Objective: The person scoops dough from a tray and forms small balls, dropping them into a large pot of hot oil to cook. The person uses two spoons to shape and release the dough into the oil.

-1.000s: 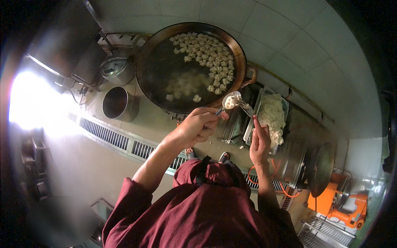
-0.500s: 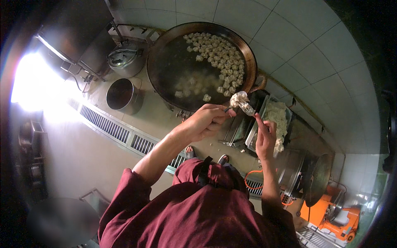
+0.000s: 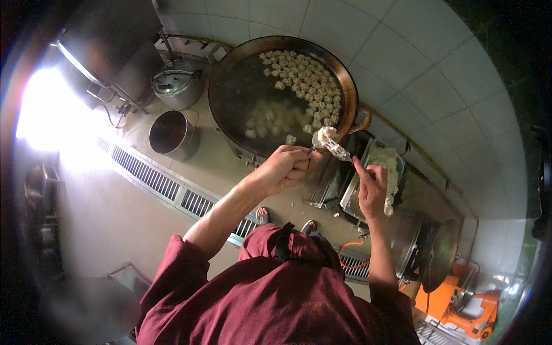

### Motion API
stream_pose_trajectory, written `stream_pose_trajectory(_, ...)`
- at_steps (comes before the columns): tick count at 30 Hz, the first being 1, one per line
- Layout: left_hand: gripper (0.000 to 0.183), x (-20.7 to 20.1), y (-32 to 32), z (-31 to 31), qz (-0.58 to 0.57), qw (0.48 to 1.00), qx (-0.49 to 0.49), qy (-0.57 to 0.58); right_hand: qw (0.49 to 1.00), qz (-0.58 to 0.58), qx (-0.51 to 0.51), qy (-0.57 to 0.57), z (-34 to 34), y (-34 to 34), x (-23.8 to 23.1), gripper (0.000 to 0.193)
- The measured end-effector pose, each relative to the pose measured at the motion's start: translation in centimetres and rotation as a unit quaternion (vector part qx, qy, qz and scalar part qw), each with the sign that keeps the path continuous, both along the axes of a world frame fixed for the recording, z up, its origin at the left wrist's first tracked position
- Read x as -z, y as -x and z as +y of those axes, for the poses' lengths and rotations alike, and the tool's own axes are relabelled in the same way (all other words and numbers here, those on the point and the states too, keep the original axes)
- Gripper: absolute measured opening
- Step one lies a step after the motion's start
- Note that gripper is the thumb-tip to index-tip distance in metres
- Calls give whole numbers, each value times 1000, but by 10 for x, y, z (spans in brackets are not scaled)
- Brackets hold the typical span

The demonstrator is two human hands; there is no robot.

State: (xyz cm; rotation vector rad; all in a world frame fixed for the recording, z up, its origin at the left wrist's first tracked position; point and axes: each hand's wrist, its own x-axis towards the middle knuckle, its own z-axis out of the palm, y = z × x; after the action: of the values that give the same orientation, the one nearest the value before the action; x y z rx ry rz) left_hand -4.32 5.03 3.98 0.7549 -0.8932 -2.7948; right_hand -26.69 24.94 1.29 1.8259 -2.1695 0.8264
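Note:
My left hand [image 3: 286,169] is closed around the handle of a spoon [image 3: 317,141], whose round bowl is partly in sight at the near right rim of a big wok. In my right hand [image 3: 372,192], a paste-smeared utensil [image 3: 340,153] is gripped with the index finger stretched along its handle; its exact kind is hidden by the coating. Pale paste [image 3: 328,134] clings to its tip against the spoon. Many pale lumpy balls [image 3: 307,80] float in the dark liquid of the wok [image 3: 348,86], mostly along its far right side.
A tray [image 3: 352,198] of pale paste [image 3: 386,164] stands right of the wok. To the left are a lidded pot [image 3: 177,89] and an uncovered metal pot [image 3: 187,138]. A floor drain grate [image 3: 152,172] runs behind these. An orange machine [image 3: 460,307] sits at lower right.
The coated utensil has moved left across the spoon, and the spoon's bowl now shows beside the paste. My right hand has lowered slightly. The view has shifted a little.

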Motion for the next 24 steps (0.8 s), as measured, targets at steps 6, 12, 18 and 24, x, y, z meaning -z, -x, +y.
stream_pose_trajectory(6, 25, 2, -6, 0, 5, 999, 7, 37, 999, -20, -25, 8, -5, -8, -1, 50)
stream_pose_trajectory(12, 28, 4, -6, -5, 1, 999, -11, 33, 988, -148, -5, 29, -12, -26, 2, 47)
stream_pose_trajectory(18, 26, 1, -3, -11, 13, 999, -3, 44, 981, -195, 9, 15, -12, -36, 15, 49)
stream_pose_trajectory(24, 27, 15, 8, -19, -40, 977, -16, 210, 979, -204, 9, 4, -18, -38, 20, 51)
